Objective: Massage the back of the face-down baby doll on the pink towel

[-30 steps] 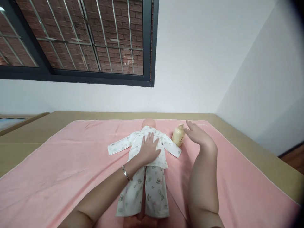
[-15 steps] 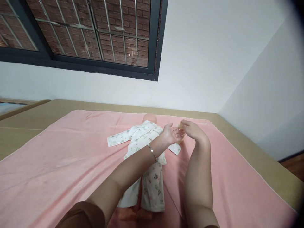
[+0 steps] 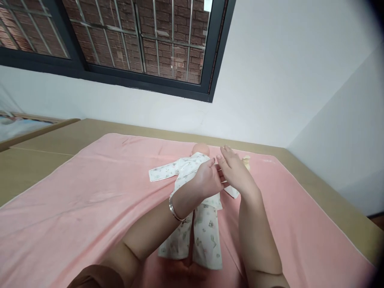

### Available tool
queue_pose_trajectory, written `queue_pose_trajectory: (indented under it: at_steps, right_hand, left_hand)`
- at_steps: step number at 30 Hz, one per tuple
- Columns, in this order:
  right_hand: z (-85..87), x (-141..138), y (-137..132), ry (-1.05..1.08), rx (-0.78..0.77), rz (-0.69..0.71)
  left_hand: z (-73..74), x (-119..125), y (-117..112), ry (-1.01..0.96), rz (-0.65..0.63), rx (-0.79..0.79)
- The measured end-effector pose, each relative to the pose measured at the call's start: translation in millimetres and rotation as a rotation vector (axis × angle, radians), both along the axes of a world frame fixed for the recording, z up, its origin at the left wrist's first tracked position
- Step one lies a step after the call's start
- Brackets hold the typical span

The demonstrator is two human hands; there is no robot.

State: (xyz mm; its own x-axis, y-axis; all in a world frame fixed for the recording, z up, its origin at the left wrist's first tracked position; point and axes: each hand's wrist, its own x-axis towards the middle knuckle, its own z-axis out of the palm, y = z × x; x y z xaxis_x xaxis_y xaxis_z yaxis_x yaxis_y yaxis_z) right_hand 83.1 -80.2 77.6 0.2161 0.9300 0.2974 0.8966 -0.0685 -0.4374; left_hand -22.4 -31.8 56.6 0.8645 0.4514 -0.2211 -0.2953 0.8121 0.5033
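Note:
A baby doll (image 3: pixel 200 149) lies on its back on a pink sheet (image 3: pixel 99 188), dressed in a white printed top (image 3: pixel 186 167) and matching trousers (image 3: pixel 207 236). Over the top's right side, my left hand (image 3: pixel 209 179) is open with its palm turned up, a silver bangle at the wrist. My right hand (image 3: pixel 235 170) is held flat against or just over its fingertips, fingers stretched out. Nothing shows in either hand. Beyond the right hand, a small pale-yellow object (image 3: pixel 246 161) is partly hidden, so its kind is unclear. One sleeve (image 3: pixel 232 192) pokes out below the hands.
The sheet covers a wooden surface (image 3: pixel 324 192) that meets a white wall (image 3: pixel 264 80). A dark-framed window (image 3: pixel 144 76) with metal bars is above. At the far left, a wooden rail (image 3: pixel 42 132) borders something pale blue and white.
Both hands have drawn back toward me, away from the pale-yellow object, and my right hand has come across my left fingertips. The camera view has shifted slightly left.

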Motion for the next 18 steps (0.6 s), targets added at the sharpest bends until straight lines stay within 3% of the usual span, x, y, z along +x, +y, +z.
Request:
queue_pose_trajectory:
  at_steps: [4,8,13,18]
  right_hand:
    - [1.4,-43,-11,-0.141,0.11,0.149]
    - [-4.1,-73,-18,-0.335,0.279,0.307]
    - [-18.1,-98,-24,-0.378,0.383,0.47]
    - [-25.1,-113,-32,-0.31,0.488,0.544]
  left_hand:
    - [33.1,-49,1,-0.229,-0.071,0.094]
    - [51.6,-87,6,-0.203,-0.028,0.148]
    - [52.8,-97,7,-0.16,0.074,0.202]
    - [35.1,-79,-9,-0.168,0.056,0.367]
